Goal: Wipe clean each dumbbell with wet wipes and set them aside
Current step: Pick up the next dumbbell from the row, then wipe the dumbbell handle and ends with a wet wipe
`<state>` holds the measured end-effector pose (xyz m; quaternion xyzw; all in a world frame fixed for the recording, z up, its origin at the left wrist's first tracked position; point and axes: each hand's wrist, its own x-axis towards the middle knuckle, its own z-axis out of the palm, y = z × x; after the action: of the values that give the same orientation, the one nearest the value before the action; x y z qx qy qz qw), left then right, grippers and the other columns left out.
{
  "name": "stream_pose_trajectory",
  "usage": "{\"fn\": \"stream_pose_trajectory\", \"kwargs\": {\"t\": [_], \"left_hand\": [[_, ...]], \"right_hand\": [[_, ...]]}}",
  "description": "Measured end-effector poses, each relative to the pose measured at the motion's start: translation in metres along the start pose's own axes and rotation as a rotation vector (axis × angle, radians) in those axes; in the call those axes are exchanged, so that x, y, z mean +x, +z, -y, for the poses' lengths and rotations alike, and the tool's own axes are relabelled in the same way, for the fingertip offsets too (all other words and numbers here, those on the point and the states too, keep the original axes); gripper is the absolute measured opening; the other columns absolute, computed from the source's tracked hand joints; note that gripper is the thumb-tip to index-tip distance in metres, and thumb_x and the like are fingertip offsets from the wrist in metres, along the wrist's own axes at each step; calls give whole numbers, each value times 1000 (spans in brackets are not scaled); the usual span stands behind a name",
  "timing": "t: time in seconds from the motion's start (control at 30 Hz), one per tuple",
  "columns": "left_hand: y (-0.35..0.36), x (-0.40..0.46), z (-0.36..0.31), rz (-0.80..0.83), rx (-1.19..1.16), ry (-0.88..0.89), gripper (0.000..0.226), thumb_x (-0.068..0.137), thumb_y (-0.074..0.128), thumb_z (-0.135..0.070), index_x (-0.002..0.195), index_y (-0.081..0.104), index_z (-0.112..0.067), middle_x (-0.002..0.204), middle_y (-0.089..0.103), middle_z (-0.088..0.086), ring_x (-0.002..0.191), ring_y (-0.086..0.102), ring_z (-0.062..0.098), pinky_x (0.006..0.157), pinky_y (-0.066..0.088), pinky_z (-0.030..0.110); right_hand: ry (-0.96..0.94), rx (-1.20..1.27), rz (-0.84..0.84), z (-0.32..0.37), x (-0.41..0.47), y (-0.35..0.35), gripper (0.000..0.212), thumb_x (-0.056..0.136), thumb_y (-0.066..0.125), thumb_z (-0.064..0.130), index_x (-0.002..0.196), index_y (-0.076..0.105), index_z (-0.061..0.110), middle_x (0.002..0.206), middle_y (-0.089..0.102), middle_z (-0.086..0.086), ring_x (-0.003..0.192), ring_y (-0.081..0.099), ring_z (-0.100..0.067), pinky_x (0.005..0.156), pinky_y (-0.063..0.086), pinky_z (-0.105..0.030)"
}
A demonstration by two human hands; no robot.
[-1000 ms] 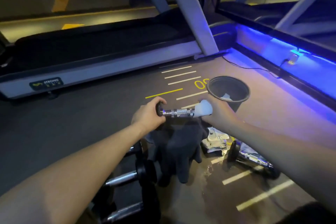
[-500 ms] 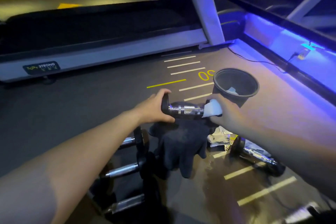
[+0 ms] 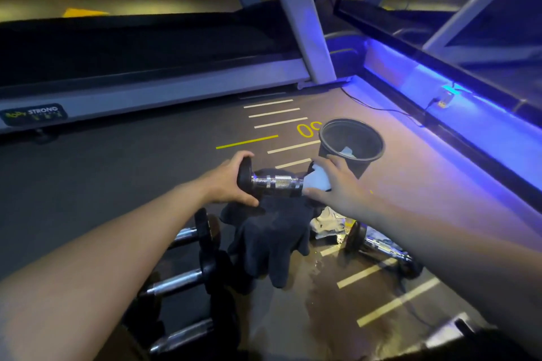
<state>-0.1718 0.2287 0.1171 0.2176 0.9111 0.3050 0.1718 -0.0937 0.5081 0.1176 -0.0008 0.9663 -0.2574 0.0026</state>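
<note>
I hold a small dumbbell (image 3: 277,182) with a chrome handle and black ends level above the floor. My left hand (image 3: 227,182) grips its left end. My right hand (image 3: 340,184) presses a white wet wipe (image 3: 318,179) around the dumbbell's right end, which the wipe and fingers hide. Three more dumbbells (image 3: 179,281) lie in a row on the floor at lower left, under my left forearm. Another dumbbell (image 3: 381,248) lies on the floor at the right, under my right forearm.
A dark cloth (image 3: 272,240) lies crumpled below the held dumbbell. A wipes packet (image 3: 327,224) sits beside it on wet floor. A black bin (image 3: 352,141) with a used wipe stands behind my right hand. A treadmill (image 3: 146,91) runs across the back. A blue-lit ledge (image 3: 457,114) borders the right.
The dumbbell has dropped a little toward the dark cloth, still held at both ends. My right hand has shifted the wipe around the right end.
</note>
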Motion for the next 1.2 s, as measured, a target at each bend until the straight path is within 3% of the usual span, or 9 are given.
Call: {"fn": "stream_pose_trajectory", "kwargs": {"t": [0.17,0.43,0.57,0.73,0.9,1.03,1.2], "left_hand": [[2,2,5,0,4,18,114,59,94,-39,148,21,-36,147,40,7,130,46,25,110,39,39],[1,1,6,-5,24,14,115,60,93,-41,148,21,-35,145,42,6,130,46,27,108,40,39],[1,1,5,-9,7,3,114,60,94,-39,148,22,-36,147,41,6,131,46,26,109,40,39],[1,0,3,-4,2,-2,114,59,94,-39,147,22,-36,147,41,5,130,47,25,110,40,41],[0,-3,3,5,4,-8,115,56,94,-44,145,21,-39,146,42,5,129,48,25,109,41,43],[1,-4,1,-5,15,-10,114,60,94,-38,148,20,-36,148,40,6,131,47,25,109,41,40],[2,-4,-1,-5,14,-17,114,61,93,-37,148,20,-37,146,40,5,130,45,25,107,41,39]], "right_hand": [[0,-94,-38,1,-3,-1,60,91,62,43,144,41,25,140,36,-5,127,45,-30,103,41,-42],[-197,-470,-285,4,-1,-14,55,78,73,51,123,62,20,109,49,-8,98,49,-31,77,41,-37],[-246,-600,-312,8,1,-15,49,69,81,49,109,70,22,94,51,-6,86,51,-31,68,38,-35],[-298,-527,-224,20,6,-9,36,75,80,26,105,69,11,98,52,-11,91,56,-35,71,44,-38],[-315,-353,-159,37,14,-4,33,86,71,34,111,66,13,106,50,-8,100,55,-30,85,48,-40],[-298,-128,-124,51,18,8,31,85,72,34,111,66,18,105,49,-4,93,55,-25,82,49,-43],[-335,54,-94,74,23,20,34,85,75,28,116,67,19,99,44,6,83,55,-16,81,47,-33]]}}
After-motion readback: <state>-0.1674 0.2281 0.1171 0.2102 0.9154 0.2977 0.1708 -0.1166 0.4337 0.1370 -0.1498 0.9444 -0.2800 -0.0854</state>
